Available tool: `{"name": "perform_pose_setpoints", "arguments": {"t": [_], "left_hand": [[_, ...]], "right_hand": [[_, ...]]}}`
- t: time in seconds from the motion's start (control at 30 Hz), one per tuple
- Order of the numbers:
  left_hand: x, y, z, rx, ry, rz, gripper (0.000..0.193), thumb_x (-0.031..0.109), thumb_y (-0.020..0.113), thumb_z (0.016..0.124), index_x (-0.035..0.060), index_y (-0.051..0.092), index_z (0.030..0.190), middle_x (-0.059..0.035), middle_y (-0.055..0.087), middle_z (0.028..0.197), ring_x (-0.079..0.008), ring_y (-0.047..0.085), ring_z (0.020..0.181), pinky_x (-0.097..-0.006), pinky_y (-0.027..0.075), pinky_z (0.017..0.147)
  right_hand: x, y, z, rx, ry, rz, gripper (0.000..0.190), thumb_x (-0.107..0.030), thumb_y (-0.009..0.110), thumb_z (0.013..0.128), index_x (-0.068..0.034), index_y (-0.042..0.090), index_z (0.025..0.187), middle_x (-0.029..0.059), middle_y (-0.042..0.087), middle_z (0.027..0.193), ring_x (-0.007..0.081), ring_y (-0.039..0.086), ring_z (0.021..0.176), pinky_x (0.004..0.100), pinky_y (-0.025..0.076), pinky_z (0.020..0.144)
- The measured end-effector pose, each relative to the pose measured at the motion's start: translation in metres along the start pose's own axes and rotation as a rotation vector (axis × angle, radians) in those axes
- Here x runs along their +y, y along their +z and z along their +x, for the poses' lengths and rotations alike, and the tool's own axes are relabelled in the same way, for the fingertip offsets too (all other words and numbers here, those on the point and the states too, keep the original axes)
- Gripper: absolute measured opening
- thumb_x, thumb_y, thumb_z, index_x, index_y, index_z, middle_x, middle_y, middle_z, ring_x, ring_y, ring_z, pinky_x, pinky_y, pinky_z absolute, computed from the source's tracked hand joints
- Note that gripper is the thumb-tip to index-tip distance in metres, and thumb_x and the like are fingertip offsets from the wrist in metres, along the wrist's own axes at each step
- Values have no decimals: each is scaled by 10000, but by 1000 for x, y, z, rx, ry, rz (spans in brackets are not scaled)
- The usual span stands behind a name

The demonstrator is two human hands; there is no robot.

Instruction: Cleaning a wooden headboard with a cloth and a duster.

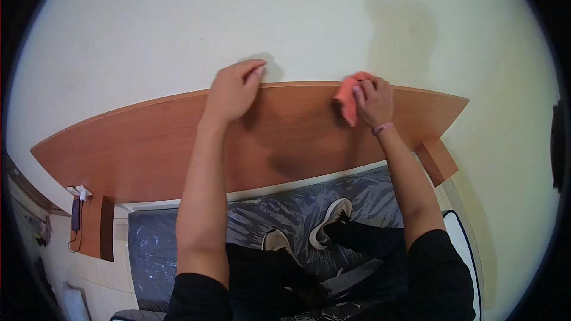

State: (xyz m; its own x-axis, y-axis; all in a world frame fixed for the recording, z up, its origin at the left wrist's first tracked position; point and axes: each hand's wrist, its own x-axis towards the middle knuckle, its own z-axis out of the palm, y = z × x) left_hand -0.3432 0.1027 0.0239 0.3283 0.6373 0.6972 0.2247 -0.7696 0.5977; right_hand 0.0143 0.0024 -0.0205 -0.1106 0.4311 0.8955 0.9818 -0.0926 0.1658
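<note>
A wide wooden headboard (178, 142) stands against a pale wall (303, 22). My right hand (377, 100) holds a crumpled coral-red cloth (348, 98) at the headboard's top edge, right of the middle. A woven bracelet (382, 128) circles that wrist. My left hand (236, 89) is at the top edge further left, its fingers curled and turned to the right. I see no object in it, though its palm side is partly hidden. Whether it touches the wood or the wall is unclear.
Under my shoes (332, 223) lies a mattress in dark plastic wrap (154, 249). Small wooden bedside units are at the left (87, 232) and the right (437, 160). A plug (83, 194), a cable and a dark slim device (76, 215) are at the left one. Floor tiles show at lower left.
</note>
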Motion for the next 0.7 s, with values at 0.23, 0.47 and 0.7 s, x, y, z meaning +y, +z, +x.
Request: {"name": "perform_pose_setpoints", "arguments": {"t": [0.23, 0.47, 0.7], "left_hand": [[-30, 13, -6, 225, -11, -79, 223, 170, 616, 972, 39, 743, 1100, -120, 766, 930, -194, 733, 798, -307, 554, 764], [-38, 18, -8, 435, 83, 116, 197, 125, 607, 949, 35, 751, 1050, -118, 756, 885, -216, 723, 763, -321, 559, 700], [-48, -2, -19, 593, 329, 490, 128, 38, 571, 892, 48, 688, 942, -81, 665, 822, -246, 646, 713, -349, 518, 633]], "right_hand": [[-44, 34, 5, 126, 24, 234, 254, -152, 649, 835, -122, 673, 1086, 139, 634, 1131, 364, 576, 1066, 485, 473, 919], [-192, 36, 38, 18, -157, 483, 237, -315, 742, 845, -208, 707, 1053, 33, 598, 1104, 278, 555, 1025, 437, 463, 907], [-53, 41, 0, 127, -178, 363, 309, -308, 709, 870, -207, 678, 1161, 48, 615, 1178, 306, 556, 1083, 463, 452, 942]]}}
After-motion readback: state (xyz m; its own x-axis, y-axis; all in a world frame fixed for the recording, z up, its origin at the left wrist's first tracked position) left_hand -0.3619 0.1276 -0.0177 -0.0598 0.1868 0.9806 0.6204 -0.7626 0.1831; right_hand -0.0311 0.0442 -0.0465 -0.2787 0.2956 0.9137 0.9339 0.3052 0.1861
